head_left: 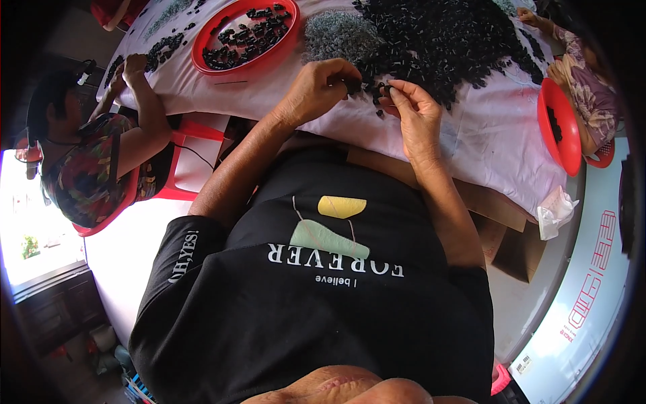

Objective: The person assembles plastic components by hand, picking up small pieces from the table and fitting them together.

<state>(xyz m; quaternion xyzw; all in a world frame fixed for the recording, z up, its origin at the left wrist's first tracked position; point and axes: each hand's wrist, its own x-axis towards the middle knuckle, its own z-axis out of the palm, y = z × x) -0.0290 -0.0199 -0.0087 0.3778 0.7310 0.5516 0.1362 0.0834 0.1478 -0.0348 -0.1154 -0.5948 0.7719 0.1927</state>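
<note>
My left hand (321, 82) is closed in a pinch over the table's near side, with a small black part (352, 87) at its fingertips. Close beside it on the right, my right hand (416, 111) pinches another small black part (385, 90) between thumb and fingers. The hands are a short gap apart. Just beyond them spreads a large heap of small black parts (437, 40). A pile of fine grey metallic pieces (340, 37) lies to the left of that heap. The exact shape of the held parts is too small to tell.
A red basin (296, 34) holding black parts stands at the far left of the cloth-covered table (481, 131). Another red basin (570, 128) leans at the right edge, above a white plastic bag (557, 212). One person (87, 151) sits at left; others work at the table's far sides.
</note>
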